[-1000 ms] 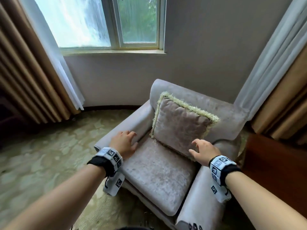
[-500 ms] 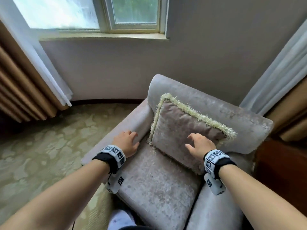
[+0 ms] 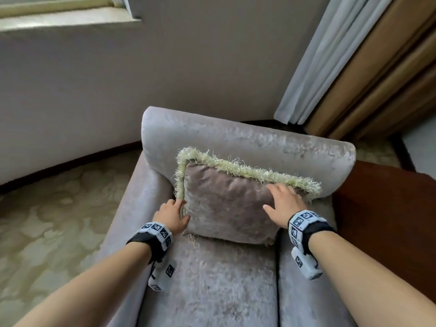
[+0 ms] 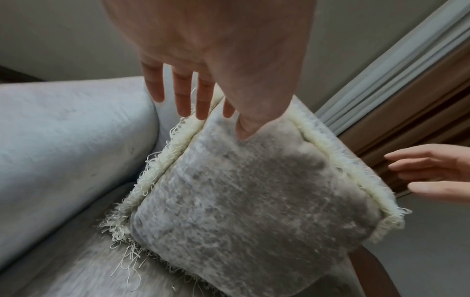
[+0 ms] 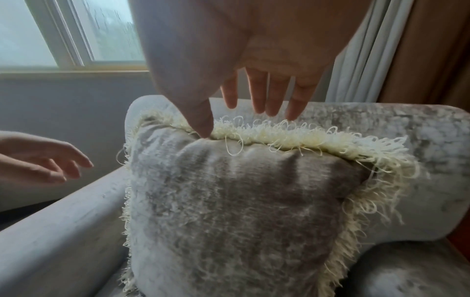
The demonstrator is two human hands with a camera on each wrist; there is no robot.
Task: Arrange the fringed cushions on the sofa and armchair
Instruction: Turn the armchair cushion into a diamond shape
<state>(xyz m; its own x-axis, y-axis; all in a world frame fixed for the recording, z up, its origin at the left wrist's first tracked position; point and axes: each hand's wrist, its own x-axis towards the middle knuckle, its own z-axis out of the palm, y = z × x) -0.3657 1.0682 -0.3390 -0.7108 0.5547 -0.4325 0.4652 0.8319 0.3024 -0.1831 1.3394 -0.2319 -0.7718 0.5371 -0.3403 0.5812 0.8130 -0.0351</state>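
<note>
A taupe velvet cushion (image 3: 226,208) with pale green fringe leans upright against the backrest of the grey velvet armchair (image 3: 247,140). My left hand (image 3: 175,211) is at the cushion's left edge. In the left wrist view the left hand (image 4: 223,120) has straight fingers along the fringe and its thumb presses the cushion (image 4: 241,201) face. My right hand (image 3: 280,199) rests on the upper right of the cushion. In the right wrist view the right hand (image 5: 241,118) has straight fingers over the top fringe, thumb tip touching the cushion (image 5: 241,201) seam.
A dark wooden side table (image 3: 389,208) stands close against the chair's right arm. White and tan curtains (image 3: 354,67) hang behind it. A patterned carpet (image 3: 47,220) lies left of the chair, under a window sill (image 3: 59,17) and a plain wall.
The view has come closer to the chair. My left hand moved from the seat beside the armrest to the cushion's left edge. My right hand slid up toward the top right fringe.
</note>
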